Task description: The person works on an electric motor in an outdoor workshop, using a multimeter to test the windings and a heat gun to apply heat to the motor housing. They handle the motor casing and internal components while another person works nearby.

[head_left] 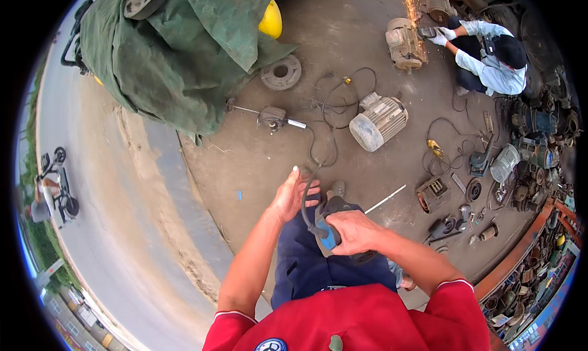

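My right hand is wrapped round a blue-and-black angle grinder, held close to my lap; part of its body is hidden under the hand. From its end a dark power cord loops up past my left hand. That hand is raised with thumb and fingers apart, loosely curled beside the cord, and does not appear to grip it. Ahead on the ground lies a finned electric motor, with tangled cables to its left. A thin light rod lies to the right of the grinder.
A green tarpaulin covers a pile at far left, beside a metal ring. At far right a crouching co-worker holds a sparking grinder against another motor. Motor parts crowd the right; a road runs left.
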A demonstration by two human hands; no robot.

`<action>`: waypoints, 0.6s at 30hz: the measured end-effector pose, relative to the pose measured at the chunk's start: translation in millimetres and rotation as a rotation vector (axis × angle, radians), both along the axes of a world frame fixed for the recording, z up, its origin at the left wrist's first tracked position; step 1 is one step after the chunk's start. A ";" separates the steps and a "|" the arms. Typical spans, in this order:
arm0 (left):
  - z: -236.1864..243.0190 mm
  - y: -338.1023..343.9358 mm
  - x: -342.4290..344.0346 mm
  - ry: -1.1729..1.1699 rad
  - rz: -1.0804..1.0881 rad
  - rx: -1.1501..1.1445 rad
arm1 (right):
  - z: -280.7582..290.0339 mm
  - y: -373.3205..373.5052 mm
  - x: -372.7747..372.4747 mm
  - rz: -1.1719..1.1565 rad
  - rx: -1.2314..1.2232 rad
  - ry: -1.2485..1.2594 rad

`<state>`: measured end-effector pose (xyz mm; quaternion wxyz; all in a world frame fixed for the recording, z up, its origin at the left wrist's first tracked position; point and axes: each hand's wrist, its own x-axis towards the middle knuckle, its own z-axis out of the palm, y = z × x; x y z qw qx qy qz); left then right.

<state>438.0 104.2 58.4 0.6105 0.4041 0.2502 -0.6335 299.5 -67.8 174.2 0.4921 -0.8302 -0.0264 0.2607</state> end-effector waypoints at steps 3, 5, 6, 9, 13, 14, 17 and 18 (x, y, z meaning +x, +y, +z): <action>27.2 -53.3 1.4 0.096 -0.030 -0.020 | 7.7 7.9 -41.4 0.053 -0.043 -0.101; 36.9 -61.2 6.1 -0.046 -0.120 -0.031 | 9.1 14.0 -58.4 0.103 -0.091 -0.126; 41.4 -62.8 7.2 -0.116 -0.162 -0.035 | 4.3 16.8 -65.6 0.067 -0.095 -0.160; 136.5 -73.2 19.0 -0.291 -0.133 -0.077 | -7.4 21.5 -91.1 -0.023 -0.144 -0.187; 252.8 -28.1 -10.4 -0.490 -0.180 -0.070 | -13.5 28.0 -98.7 -0.032 -0.171 0.026; 271.4 -9.3 -27.2 -0.544 -0.212 -0.038 | -9.3 30.9 -95.9 -0.123 -0.068 -0.024; 301.3 40.7 -76.0 -0.665 -0.364 0.038 | 8.1 44.4 -79.3 -0.421 0.686 -0.024; 304.5 51.2 -87.9 -0.682 -0.413 0.043 | 19.6 49.7 -69.3 -0.539 1.223 0.086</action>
